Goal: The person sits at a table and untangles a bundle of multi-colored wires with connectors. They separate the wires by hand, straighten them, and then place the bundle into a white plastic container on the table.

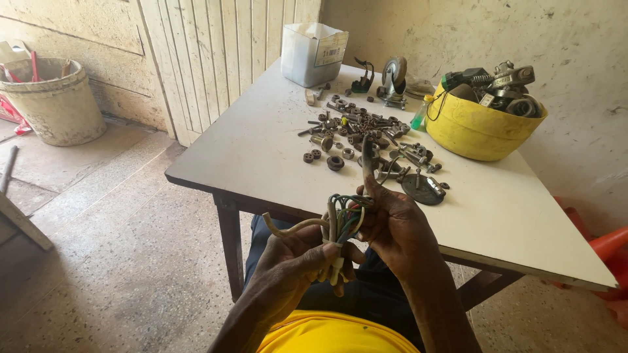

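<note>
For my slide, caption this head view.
Both hands, left and right, hold a wire bundle beside a hardware-strewn table.

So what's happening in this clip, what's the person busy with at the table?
A person seated at a white table holds a bundle of looped wires between both hands. The left hand grips the lower end, and the right hand holds the upper loops along with a slim dark tool. On the table lie scattered nuts and bolts, a yellow bowl of metal parts and a white plastic container.

Looped, multicoloured wire bundle [341,219]
</note>
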